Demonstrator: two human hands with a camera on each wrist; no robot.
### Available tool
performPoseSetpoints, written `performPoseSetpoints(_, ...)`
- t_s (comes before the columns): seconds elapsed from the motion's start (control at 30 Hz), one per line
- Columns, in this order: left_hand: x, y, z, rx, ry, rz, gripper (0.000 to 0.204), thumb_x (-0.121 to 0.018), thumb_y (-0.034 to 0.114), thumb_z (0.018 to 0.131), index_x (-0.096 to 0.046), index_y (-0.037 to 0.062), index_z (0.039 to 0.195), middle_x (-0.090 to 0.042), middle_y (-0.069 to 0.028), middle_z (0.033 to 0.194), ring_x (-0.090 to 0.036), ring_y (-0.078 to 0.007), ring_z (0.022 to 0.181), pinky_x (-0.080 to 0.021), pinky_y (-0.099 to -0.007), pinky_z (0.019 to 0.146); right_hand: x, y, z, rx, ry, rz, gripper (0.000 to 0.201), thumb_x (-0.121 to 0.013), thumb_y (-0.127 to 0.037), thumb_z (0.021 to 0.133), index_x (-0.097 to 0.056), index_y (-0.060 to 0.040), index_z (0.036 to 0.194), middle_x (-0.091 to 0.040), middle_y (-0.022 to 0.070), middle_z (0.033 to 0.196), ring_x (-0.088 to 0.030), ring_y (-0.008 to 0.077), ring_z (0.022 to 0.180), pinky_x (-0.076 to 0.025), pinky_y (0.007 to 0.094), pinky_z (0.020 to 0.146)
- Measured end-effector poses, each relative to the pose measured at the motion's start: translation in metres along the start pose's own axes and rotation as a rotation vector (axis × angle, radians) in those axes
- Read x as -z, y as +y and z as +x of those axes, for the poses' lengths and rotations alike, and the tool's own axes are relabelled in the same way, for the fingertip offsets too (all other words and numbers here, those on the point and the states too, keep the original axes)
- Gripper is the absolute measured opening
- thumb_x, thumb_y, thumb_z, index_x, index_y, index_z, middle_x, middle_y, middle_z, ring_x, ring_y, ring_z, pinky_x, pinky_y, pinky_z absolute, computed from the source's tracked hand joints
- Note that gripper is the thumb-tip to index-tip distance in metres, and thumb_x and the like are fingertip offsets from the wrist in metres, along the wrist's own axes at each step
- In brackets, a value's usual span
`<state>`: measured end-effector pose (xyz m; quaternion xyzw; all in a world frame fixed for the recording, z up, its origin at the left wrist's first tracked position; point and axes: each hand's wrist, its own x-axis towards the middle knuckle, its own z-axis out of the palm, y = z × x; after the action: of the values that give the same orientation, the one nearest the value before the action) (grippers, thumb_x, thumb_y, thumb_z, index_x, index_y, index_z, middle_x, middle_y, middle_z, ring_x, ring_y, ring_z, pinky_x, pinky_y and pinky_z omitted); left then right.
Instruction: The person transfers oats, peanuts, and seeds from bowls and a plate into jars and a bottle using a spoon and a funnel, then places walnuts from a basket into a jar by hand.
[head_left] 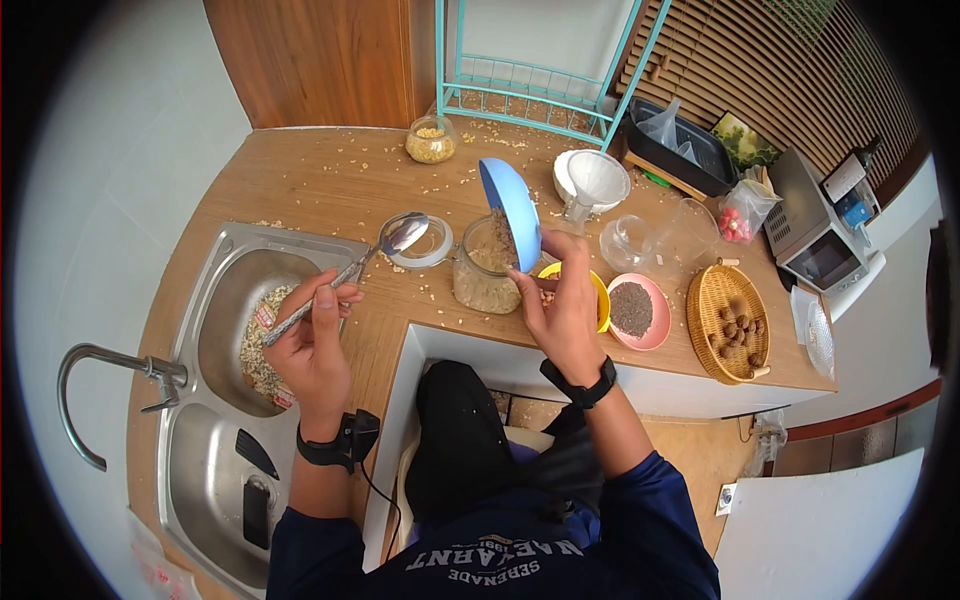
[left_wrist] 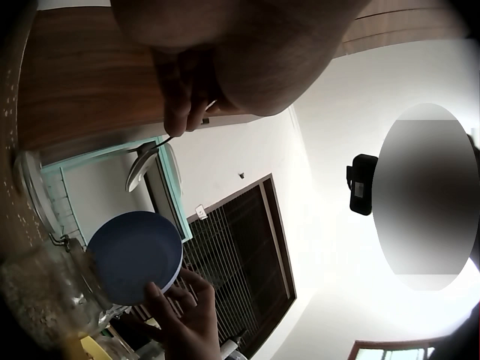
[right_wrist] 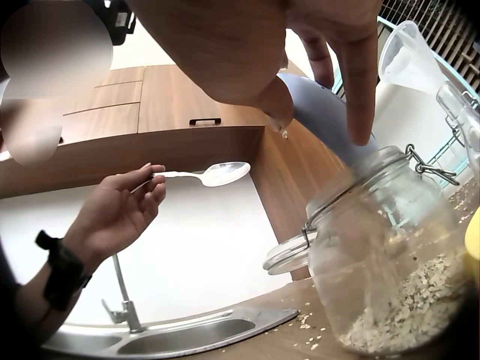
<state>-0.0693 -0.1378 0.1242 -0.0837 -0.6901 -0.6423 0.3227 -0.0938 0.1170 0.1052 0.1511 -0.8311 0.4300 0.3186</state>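
Well apart, right fingers [head_left: 568, 312] pinch a bowl [head_left: 514, 205] over a jar rim [head_left: 480, 268], left fingers [head_left: 323, 325] grip a spoon [head_left: 404, 234].

blue bowl [head_left: 514, 205] tipped over open glass jar [head_left: 486, 288], metal spoon [head_left: 403, 234] in the air

bowl: plain blue, smooth, round. steeply tilted, nearly on edge, low side at the jar mouth. brownish bits [head_left: 502, 236] at that low side, inner face toward the jar.

jar: clear glass, wire clasp [right_wrist: 433, 171], upright on the wood counter. lid [head_left: 420, 242] swung open, off to the side facing the sink. pale flakes [right_wrist: 412, 307] in the bottom, glass above them looks hazy.

spoon: shiny, patterned handle, held at a slant, its bowl end above the lid, apart from the jar.
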Motion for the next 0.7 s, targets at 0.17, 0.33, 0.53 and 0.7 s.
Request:
performPoseSetpoints(0.17, 0.0, 0.003, 0.0, -0.005, 0.004, 0.0, 0.025, -0.057, 0.015, 0.103, -0.066, -0.0058, 0.114, -0.073, -0.0135, 0.092, -0.069, -0.0167, 0.082, -0.05, -0.0257, 0.071, 0.0, 0.001, -0.003, 0.087, -0.04, -0.129, 0.055, -0.074, -0.002, 0.083, -0.048, -0.0032, 0.131, -0.056, 0.0201, 0.118, -0.062, 0.0377, 0.101, -0.056, 0.0412, 0.077)
performPoseSetpoints(0.33, -0.002, 0.007, -0.004, 0.018, -0.018, 0.015, 0.025, -0.057, 0.014, 0.102, -0.066, -0.0056, 0.114, -0.073, -0.013, 0.092, -0.069, -0.0158, 0.082, -0.049, -0.0248, 0.07, -0.005, 0.01, -0.013, 0.174, -0.014, -0.187, 0.056, -0.075, -0.001, 0.08, -0.05, -0.0045, 0.13, -0.058, 0.0206, 0.115, -0.061, 0.0399, 0.102, -0.051, 0.045, 0.081)
performPoseSetpoints(0.53, -0.004, 0.003, -0.004, -0.014, -0.048, -0.055, 0.024, -0.057, 0.013, 0.102, -0.065, -0.0056, 0.115, -0.073, -0.0129, 0.092, -0.069, -0.0162, 0.084, -0.05, -0.0255, 0.073, -0.01, 0.007, -0.013, 0.014, 0.044, 0.064, 0.056, -0.074, 0.002, 0.082, -0.047, -0.0022, 0.131, -0.053, 0.0192, 0.125, -0.062, 0.0319, 0.111, -0.061, 0.0369, 0.081)
performPoseSetpoints(0.7, -0.004, 0.005, -0.008, -0.017, -0.053, -0.095, 0.021, -0.059, 0.01, 0.101, -0.066, -0.0051, 0.114, -0.072, -0.0137, 0.093, -0.069, -0.0162, 0.083, -0.052, -0.0264, 0.074, -0.001, 0.014, -0.017, -0.145, 0.111, 0.24, 0.063, -0.072, 0.003, 0.086, -0.038, -0.0019, 0.139, -0.051, 0.0144, 0.123, -0.058, 0.0237, 0.116, -0.062, 0.0322, 0.082)
